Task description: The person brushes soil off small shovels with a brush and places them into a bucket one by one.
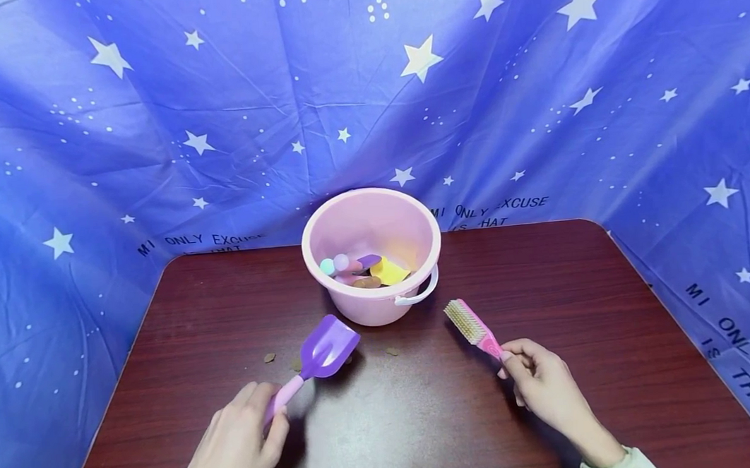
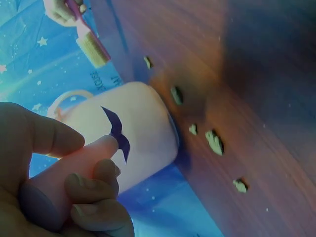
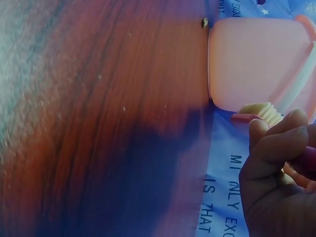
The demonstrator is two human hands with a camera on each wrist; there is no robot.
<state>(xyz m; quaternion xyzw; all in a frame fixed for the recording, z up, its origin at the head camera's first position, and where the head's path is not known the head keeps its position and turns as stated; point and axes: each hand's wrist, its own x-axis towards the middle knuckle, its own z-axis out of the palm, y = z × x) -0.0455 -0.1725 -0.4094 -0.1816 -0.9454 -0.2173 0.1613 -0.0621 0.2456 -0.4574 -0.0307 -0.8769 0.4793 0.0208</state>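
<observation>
My left hand [image 1: 239,433] grips the pink handle of a toy shovel [image 1: 330,345] with a purple scoop, held over the table in front of the bucket. In the left wrist view, fingers and thumb wrap that handle. On the right, my right hand [image 1: 545,380] pinches the pink handle of a brush [image 1: 471,323], its pale bristles turned toward the bucket. Small brownish crumbs [image 1: 392,351] lie on the table near the scoop; the left wrist view shows several pieces [image 2: 215,142] in a rough row. The scoop hides part of them in the head view.
A pink bucket [image 1: 379,308] with a white handle [image 1: 419,293] stands at the table's far edge. Inside it are a yellow piece [image 1: 389,270], a brown piece and pastel-coloured handles. Blue star-printed cloth [image 1: 341,73] hangs behind the dark wooden table [image 1: 529,268] and along both sides.
</observation>
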